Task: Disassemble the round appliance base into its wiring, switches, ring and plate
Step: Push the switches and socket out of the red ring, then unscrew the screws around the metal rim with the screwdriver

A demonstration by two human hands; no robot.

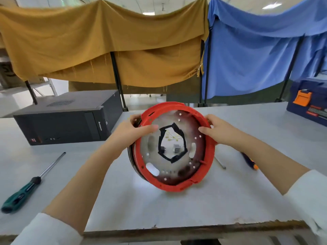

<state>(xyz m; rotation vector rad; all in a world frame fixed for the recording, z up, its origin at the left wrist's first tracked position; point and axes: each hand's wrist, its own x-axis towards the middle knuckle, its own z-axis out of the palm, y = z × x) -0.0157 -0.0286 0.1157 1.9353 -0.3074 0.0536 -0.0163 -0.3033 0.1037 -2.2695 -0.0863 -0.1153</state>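
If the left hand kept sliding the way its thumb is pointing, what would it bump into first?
The left hand grips the red ring, its thumb pointing right across the metal plate. Going on, it would probably first meet the black-edged centre hole, then the right hand, though depth is unclear.

A workshop: a worn white worktop [159,206] carries screwdrivers [31,183], a computer case [67,119] and a toolbox [307,101], with cloth-draped partitions [106,46] behind.

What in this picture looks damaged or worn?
The table's near edge is chipped and ragged, its white surface broken away. The plate inside the red ring shows dark scorch-like staining near its rim.
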